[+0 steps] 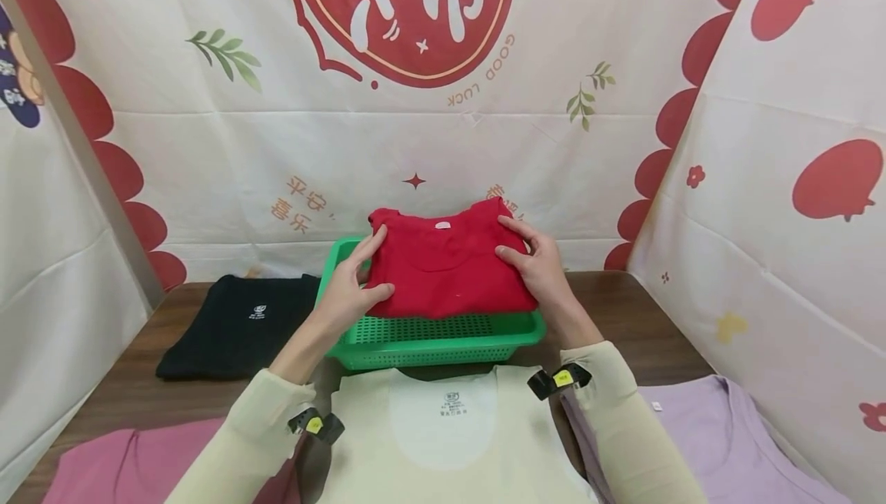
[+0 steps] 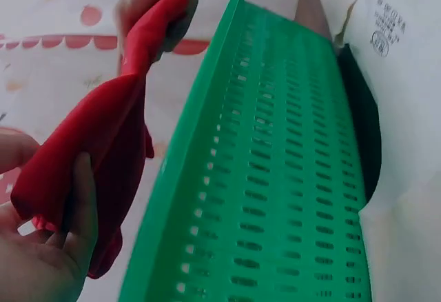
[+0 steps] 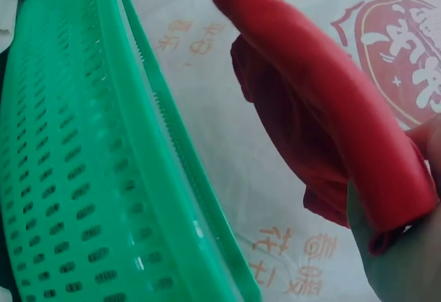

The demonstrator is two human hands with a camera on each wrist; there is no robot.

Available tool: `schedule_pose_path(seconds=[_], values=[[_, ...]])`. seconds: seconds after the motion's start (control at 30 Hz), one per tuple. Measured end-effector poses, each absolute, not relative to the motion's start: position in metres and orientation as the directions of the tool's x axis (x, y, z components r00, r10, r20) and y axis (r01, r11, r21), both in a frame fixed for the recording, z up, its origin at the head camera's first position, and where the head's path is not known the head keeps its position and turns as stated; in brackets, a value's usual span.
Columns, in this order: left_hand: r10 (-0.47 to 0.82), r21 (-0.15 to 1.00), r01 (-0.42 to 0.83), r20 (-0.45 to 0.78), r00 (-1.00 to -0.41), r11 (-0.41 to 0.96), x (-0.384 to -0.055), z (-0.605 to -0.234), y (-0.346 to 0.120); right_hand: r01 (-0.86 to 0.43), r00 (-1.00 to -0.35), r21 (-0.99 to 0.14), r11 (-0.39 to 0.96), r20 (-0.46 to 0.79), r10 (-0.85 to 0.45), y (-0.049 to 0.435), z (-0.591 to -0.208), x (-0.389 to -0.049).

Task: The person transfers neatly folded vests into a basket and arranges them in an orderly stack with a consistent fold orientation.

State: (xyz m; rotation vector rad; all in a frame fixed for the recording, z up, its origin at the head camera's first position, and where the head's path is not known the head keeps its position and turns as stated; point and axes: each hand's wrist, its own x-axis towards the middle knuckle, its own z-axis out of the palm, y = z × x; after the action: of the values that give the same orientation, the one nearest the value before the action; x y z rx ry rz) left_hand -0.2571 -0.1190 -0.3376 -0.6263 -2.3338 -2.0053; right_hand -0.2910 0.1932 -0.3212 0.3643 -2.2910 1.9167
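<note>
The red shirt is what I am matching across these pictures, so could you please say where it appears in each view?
Head: the red shirt is near the middle, between the left hand and right hand.
Left wrist: at left, slanting from near the top to the lower left.
Right wrist: at right, slanting from the top middle to the lower right.
Shared landmark: the green basket.

Head cam sits high at the near side, looking fwd & down over the table to the far backdrop. L wrist cam's close, turned sideways, facing right along the green basket; R wrist cam roughly mirrors it, facing left, exact tilt hard to tell. Both share the basket & red shirt w/ head.
</note>
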Motion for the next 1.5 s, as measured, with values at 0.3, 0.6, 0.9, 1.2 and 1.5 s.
schedule_pose_path(seconds=[0.3,0.6,0.9,1.2,1.5], values=[[0.317,0.956,0.274,0.228,-0.920,0.105,-0.265,-0.351,-0.129,-0.404,-0.911,-0.871,0.280,0.356,-0.206,0.190,-0.335,-0.290],[0.323,0.934,0.287,0.210,-0.923,0.211,-0.270,-0.362,-0.131,-0.387,-0.921,-0.851,0.356,0.339,-0.190,0.190,-0.350,-0.292],[0.333,0.924,0.280,0.186,-0.925,0.262,-0.274,-0.368,-0.130,-0.417,-0.905,-0.752,0.511,0.393,-0.161,0.184,-0.357,-0.297],[0.345,0.909,0.304,0.199,-0.917,0.285,-0.272,-0.368,-0.133,-0.401,-0.912,-0.730,0.553,0.375,-0.166,0.180,-0.363,-0.298],[0.338,0.878,0.319,0.197,-0.920,0.356,-0.276,-0.368,-0.139,-0.382,-0.920,-0.717,0.583,0.356,-0.165,0.177,-0.366,-0.301]])
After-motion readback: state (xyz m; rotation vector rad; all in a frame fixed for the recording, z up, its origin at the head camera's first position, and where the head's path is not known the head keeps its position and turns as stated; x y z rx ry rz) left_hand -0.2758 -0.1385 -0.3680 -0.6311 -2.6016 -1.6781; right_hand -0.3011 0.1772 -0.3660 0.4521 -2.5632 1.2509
